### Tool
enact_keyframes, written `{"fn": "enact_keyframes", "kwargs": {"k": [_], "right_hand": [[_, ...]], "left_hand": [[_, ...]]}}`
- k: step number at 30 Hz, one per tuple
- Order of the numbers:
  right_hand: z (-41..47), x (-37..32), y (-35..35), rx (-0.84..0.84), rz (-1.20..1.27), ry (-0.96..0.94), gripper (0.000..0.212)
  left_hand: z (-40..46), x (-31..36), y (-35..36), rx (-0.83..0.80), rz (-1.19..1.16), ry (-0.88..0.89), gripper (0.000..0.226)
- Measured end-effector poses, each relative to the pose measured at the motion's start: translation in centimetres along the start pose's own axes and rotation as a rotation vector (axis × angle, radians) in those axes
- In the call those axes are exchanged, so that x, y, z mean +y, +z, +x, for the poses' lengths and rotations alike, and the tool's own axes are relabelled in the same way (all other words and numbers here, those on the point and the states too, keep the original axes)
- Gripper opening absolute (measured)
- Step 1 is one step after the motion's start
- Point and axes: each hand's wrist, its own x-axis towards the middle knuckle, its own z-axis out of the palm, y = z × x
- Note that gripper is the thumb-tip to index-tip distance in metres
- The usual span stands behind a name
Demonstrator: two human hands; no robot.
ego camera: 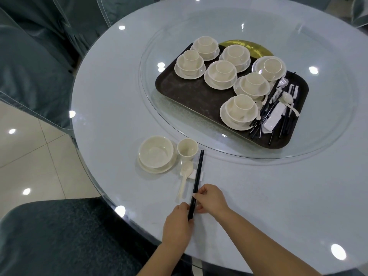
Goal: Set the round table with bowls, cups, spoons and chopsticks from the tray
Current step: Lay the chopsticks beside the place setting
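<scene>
A pair of black chopsticks (197, 176) lies on a small white rest (197, 174) at the near edge of the round table (111, 96). My left hand (177, 226) and my right hand (211, 199) both pinch the chopsticks' near end from either side. Left of them lie a cream spoon (185, 174), a cream cup (187, 149) and a cream bowl (156, 152) on a plate. The dark tray (191, 92) on the glass turntable holds several cup-in-bowl sets (221, 73), with loose chopsticks, spoons and rests (276, 112) at its right end.
A glass turntable (318, 136) covers the table's middle. A gold plate (251, 46) shows behind the tray. A dark cushioned chair seat (59, 236) is at the near left, and teal-covered chairs (29, 66) stand along the left. Tiled floor (29, 156) lies between them.
</scene>
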Motion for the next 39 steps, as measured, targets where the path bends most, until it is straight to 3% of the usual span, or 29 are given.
{"fn": "enact_keyframes", "kwargs": {"k": [26, 31, 35, 39], "right_hand": [[-0.1, 0.0, -0.1, -0.001, -0.029, -0.012, 0.016], [-0.2, 0.0, -0.7, -0.002, 0.014, 0.017, 0.025], [-0.2, -0.1, -2.6, 0.111, 0.071, -0.006, 0.024], [0.1, -0.8, -6.1, 0.345, 0.048, -0.183, 0.018]], "left_hand": [[-0.3, 0.1, -0.5, -0.016, 0.000, -0.008, 0.024], [-0.2, 0.1, -1.0, 0.002, -0.010, 0.006, 0.039], [0.2, 1.2, -2.8, 0.088, -0.080, 0.039, 0.038], [1.3, 3.6, -5.3, 0.137, -0.141, 0.089, 0.026]]}}
